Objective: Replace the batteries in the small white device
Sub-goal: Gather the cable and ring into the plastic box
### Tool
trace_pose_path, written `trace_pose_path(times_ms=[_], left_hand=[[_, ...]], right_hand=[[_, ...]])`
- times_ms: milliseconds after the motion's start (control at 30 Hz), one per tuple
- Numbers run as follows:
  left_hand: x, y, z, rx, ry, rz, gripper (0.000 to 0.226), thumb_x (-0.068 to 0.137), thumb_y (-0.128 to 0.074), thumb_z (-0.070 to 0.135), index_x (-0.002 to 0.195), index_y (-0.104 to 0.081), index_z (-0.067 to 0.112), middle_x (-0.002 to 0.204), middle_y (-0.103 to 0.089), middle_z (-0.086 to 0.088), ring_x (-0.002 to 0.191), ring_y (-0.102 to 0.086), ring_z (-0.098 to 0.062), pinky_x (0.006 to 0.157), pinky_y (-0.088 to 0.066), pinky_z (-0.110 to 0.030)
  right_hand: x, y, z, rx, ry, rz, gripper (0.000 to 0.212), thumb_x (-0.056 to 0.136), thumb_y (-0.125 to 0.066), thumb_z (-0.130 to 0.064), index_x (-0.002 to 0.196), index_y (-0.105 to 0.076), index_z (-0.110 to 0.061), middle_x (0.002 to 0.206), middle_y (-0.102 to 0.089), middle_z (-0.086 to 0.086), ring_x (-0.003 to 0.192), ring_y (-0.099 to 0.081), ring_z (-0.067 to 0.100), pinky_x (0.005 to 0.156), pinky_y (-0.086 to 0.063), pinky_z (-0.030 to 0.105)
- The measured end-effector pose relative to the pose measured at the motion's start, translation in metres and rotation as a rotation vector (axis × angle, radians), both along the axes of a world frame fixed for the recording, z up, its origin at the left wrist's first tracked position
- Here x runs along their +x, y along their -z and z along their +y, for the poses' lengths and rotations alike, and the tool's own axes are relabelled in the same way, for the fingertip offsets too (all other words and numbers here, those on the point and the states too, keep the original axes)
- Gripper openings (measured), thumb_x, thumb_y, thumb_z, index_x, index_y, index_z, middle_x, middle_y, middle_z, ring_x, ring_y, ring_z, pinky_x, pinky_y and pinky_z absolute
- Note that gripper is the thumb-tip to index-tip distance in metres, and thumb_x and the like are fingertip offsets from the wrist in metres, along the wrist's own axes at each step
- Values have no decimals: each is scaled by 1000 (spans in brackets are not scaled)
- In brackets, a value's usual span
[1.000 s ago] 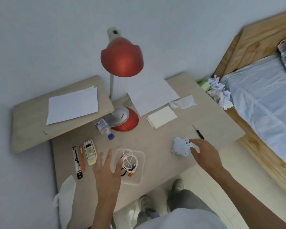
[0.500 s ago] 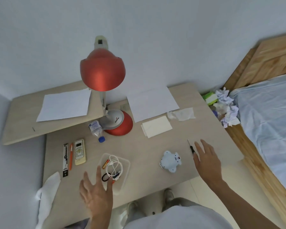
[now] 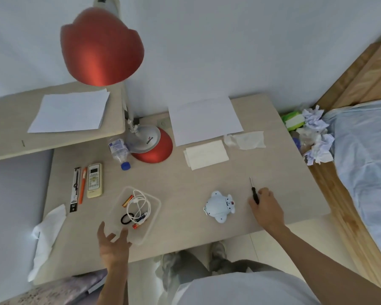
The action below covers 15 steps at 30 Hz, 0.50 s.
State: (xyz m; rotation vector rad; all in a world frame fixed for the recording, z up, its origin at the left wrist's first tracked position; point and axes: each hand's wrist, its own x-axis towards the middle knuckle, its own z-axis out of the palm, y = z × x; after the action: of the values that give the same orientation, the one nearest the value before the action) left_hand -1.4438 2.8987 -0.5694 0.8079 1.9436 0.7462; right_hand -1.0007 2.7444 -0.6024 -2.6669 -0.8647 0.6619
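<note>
The small white device [image 3: 220, 206], shaped like a little animal, lies on the beige table [image 3: 185, 186] near its front edge. Just right of it, my right hand [image 3: 265, 208] has its fingers curled on the black handle of a small screwdriver [image 3: 253, 191] that rests on the table. My left hand [image 3: 113, 244] hovers with spread fingers at the near corner of a clear plastic tray [image 3: 151, 225]. Inside the tray lie loose batteries [image 3: 128, 200], a white cable and a black ring.
A red desk lamp [image 3: 101, 47] stands at the back, with a small bottle [image 3: 119, 150] by its base. A remote control [image 3: 94, 180], pens, paper sheets and tissues lie about. Crumpled paper [image 3: 317, 137] and a bed [image 3: 365, 161] are on the right.
My right hand let go of the white device, moved right and closed on the screwdriver handle. My left hand dropped back to the tray's near corner. The camera view shifted.
</note>
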Motion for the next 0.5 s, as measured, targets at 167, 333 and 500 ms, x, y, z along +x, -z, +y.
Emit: trace_pose_path(times_ms=[167,333,500], left_hand=[[-1,7,-4,-7,13,13,86,96,-79,11,153,-34,58,135,-58,-15,111,-66,-35,92,-63,-54],[4,10,-6,-3,-4,-7,100,92,-73,-4,152,-31,64,130,-59,-12,106,-68,-35,100,-59,-59],[5,15,-4,32,-62,20,100,91,-65,-10,148,-38,67,136,-63,-17,117,-69,-40,101,-58,-63]], right_hand=[[3,6,5,-34,13,-17,23,104,-59,-36,108,-49,-15,106,-56,7,88,-61,31,68,-49,41],[4,6,7,-48,10,-10,19,104,-59,-32,108,-52,-15,110,-55,7,94,-63,33,75,-56,47],[2,3,5,-8,63,19,14,104,-58,-29,101,-54,-16,106,-56,4,95,-60,30,73,-51,43]])
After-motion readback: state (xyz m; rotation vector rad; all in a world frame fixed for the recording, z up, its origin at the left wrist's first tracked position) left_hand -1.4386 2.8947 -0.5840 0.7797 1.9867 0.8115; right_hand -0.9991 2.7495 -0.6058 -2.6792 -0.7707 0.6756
